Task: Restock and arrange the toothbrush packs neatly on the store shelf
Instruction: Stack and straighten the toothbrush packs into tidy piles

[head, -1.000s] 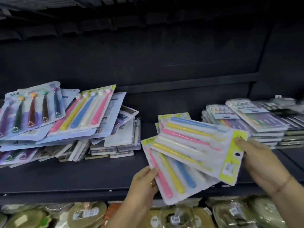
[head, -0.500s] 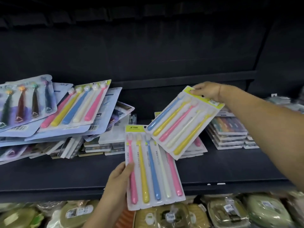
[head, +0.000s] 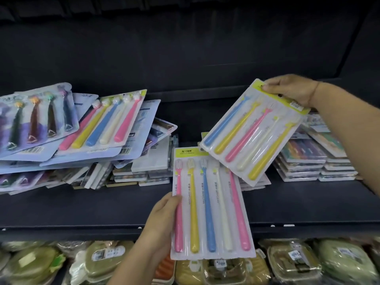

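right hand (head: 292, 90) is pinching the yellow-green header of one toothbrush pack (head: 253, 132), thumb on the front face, other fingers curling behind the card. the pack is hanging down and to the left of that hand, its long axis slanting from the header at upper right to the handle ends at lower left, hovering above the shelf (head: 102, 208). left hand (head: 164, 219) is gripping a second pack (head: 207, 204) by its left edge, thumb lying over the pink brush, fingers hidden behind. this one is standing nearly upright just right of the hand, header up, its top right corner tucking behind the tilted pack. both are flat blister cards: glossy clear plastic over white board, slim brushes in pink, yellow, blue and cream. below the right-hand pack a low pile (head: 249, 187) of similar cards is lying on dark matte shelving. the right hand is looking nearer to it, so its pack probably needs squaring first. far left of both hands a heap (head: 82, 130) is sprawling fanned out. under the right wrist, stacks (head: 320, 161) are sitting squared.
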`<action>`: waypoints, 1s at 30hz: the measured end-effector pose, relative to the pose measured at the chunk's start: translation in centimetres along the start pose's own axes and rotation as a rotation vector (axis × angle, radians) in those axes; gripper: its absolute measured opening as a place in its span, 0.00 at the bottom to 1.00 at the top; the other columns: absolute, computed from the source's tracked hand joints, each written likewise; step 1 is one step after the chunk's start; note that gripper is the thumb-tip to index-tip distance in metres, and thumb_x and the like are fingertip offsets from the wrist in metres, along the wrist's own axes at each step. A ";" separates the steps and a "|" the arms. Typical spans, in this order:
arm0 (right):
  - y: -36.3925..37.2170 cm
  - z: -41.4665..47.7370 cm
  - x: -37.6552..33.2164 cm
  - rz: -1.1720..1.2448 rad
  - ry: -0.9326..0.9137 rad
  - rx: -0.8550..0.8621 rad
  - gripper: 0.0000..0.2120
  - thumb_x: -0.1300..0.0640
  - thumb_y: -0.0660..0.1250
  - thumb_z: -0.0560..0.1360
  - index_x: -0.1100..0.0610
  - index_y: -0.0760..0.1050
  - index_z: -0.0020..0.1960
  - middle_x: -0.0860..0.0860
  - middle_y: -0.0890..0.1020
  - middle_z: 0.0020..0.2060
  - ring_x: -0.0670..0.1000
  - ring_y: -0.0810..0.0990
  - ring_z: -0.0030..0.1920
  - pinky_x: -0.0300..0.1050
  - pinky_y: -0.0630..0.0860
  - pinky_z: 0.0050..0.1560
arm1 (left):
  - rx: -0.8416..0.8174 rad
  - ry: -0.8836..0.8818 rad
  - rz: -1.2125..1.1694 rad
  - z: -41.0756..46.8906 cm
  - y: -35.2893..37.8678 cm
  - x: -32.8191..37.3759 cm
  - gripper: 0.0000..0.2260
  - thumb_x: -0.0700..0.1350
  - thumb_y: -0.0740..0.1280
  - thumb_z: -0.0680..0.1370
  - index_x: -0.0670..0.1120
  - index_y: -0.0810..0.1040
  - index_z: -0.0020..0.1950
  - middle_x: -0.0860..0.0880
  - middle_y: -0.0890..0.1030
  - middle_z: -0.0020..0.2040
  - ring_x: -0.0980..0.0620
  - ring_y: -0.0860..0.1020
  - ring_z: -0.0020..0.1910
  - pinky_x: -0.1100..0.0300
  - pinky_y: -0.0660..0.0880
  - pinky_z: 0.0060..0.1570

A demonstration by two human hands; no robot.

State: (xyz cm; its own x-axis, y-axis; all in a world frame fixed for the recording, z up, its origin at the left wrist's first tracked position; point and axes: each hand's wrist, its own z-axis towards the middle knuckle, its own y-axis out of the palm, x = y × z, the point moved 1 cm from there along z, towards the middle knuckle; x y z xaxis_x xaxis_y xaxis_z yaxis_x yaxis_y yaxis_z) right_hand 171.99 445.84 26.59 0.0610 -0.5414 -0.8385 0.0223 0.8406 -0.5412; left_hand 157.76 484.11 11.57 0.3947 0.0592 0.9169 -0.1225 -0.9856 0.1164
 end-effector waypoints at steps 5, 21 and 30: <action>4.2 -0.9 -2.0 -0.139 -0.012 -0.169 0.06 0.52 0.67 0.77 0.51 0.82 0.51 0.48 0.85 0.43 0.46 0.82 0.42 0.43 0.79 0.46 | -0.025 -0.011 -0.094 0.4 0.8 0.0 0.14 0.50 0.63 0.82 0.42 0.80 0.60 0.40 0.84 0.52 0.40 0.83 0.53 0.42 0.78 0.58; 16.1 -11.2 -1.5 -0.138 -0.097 0.350 0.27 0.49 0.71 0.74 0.51 0.69 0.71 0.46 0.69 0.62 0.45 0.69 0.64 0.38 0.64 0.66 | -0.129 0.090 -0.169 0.8 2.1 -0.7 0.20 0.43 0.72 0.71 0.44 0.77 0.62 0.42 0.85 0.52 0.43 0.84 0.50 0.48 0.81 0.48; 19.0 -20.3 2.8 0.493 0.157 0.447 0.14 0.56 0.68 0.77 0.45 0.74 0.61 0.40 0.82 0.52 0.32 0.80 0.46 0.28 0.76 0.42 | -0.140 0.189 -0.099 4.5 6.8 2.5 0.15 0.35 0.65 0.78 0.46 0.75 0.63 0.43 0.83 0.55 0.45 0.83 0.52 0.47 0.81 0.50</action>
State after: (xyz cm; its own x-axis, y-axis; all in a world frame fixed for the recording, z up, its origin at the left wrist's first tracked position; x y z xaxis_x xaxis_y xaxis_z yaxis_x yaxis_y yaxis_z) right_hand 152.35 459.99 12.63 0.0247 -0.0613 -0.9978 0.4411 0.8964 -0.0441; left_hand 161.98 476.83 12.94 0.2351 0.1957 0.9521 -0.2217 -0.9429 0.2486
